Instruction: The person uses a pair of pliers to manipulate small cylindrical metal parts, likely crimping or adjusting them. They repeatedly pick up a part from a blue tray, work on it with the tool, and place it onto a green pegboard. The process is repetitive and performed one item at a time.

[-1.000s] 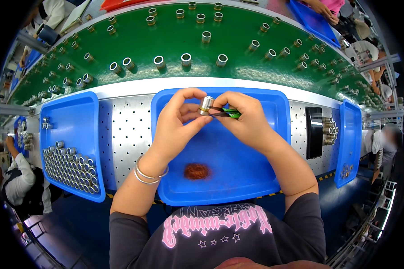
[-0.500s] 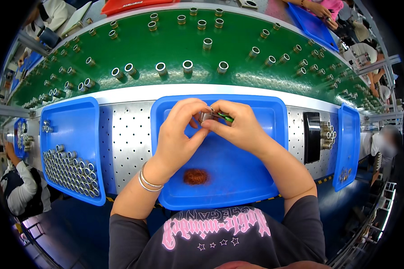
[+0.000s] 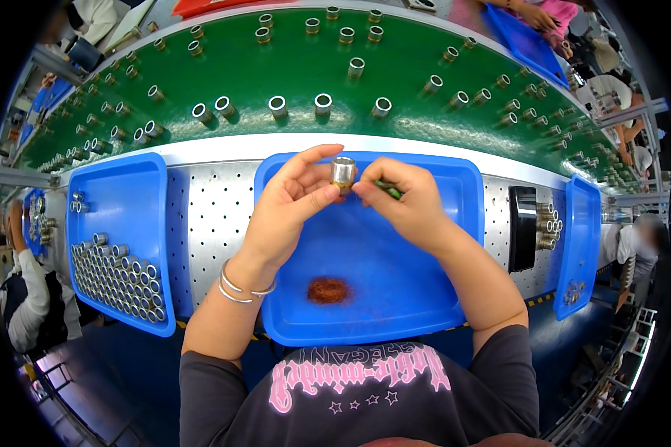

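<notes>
One metal cylinder (image 3: 342, 174) | in left fingers (image 3: 317, 200) | more exposed than before

Over a blue tray (image 3: 395, 283), a metal cylinder (image 3: 343, 171) is held by the left hand (image 3: 297, 190); a green tool (image 3: 389, 189) is gripped by the right hand (image 3: 405, 195), toward the cylinder's four o'clock. Inside the tray, a coppery clump (image 3: 329, 290) is seen between seven and eight. At the tray's twelve, a green surface (image 3: 298, 67) is dotted with more cylinders (image 3: 277, 106).
</notes>
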{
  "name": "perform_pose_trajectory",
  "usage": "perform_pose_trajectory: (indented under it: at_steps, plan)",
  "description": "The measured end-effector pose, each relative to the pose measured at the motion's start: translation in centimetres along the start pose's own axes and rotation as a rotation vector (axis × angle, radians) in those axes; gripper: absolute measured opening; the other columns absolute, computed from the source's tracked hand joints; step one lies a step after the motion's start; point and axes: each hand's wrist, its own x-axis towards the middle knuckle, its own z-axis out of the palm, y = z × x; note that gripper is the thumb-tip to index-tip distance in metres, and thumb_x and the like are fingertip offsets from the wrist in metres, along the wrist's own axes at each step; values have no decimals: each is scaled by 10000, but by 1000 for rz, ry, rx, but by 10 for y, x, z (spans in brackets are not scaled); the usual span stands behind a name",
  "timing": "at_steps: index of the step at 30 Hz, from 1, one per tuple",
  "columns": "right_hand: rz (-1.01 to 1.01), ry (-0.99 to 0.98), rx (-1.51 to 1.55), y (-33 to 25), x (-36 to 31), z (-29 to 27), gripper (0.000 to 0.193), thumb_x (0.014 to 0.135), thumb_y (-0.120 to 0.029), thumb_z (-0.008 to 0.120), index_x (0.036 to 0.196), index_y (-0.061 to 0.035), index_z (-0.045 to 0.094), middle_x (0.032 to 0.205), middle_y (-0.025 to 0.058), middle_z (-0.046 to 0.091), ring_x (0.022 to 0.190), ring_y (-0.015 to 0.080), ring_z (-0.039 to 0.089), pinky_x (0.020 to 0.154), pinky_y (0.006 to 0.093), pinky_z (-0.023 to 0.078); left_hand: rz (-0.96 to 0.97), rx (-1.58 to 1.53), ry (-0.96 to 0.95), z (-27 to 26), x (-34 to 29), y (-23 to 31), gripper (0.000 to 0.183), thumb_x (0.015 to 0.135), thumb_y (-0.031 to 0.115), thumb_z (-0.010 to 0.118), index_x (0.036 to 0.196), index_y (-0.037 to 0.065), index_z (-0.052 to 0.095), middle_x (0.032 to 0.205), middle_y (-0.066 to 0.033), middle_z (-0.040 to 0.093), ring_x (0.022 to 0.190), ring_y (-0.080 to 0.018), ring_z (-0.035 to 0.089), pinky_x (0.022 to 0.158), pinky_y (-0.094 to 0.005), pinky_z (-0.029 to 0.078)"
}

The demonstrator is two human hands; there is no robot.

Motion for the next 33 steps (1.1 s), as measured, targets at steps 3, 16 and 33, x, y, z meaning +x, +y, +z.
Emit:
perform_pose_trajectory:
  at_steps: [3, 16, 33]
  plan:
    - [69, 46, 254, -4, 1, -9, 115, 867, -138, 596, 826, -32, 578, 686, 25, 574, 599, 82, 517, 541, 220, 408, -12, -52, 32, -5, 0, 2, 448, 863, 108, 582, 1279, 30, 437, 1106, -119, 590, 1020, -164, 555, 914, -285, 411]
    - [-155, 36, -46, -8, 0, 3, 244, 729, -124, 731, 881, -6, 581, 836, 57, 600, 763, 148, 573, 703, 262, 464, -68, -85, -4, -5, -2, -1, 448, 879, 122, 557, 1295, 28, 419, 1120, -103, 582, 1067, -163, 532, 949, -290, 390]
    - [-179, 158, -106, 2, 5, 5, 92, 776, -35, 654, 822, -24, 575, 754, 18, 564, 555, 48, 431, 491, 200, 336, -13, -78, 6, -11, -7, 3, 450, 821, 8, 602, 1242, 19, 442, 1097, -102, 543, 970, -205, 600, 842, -286, 483]
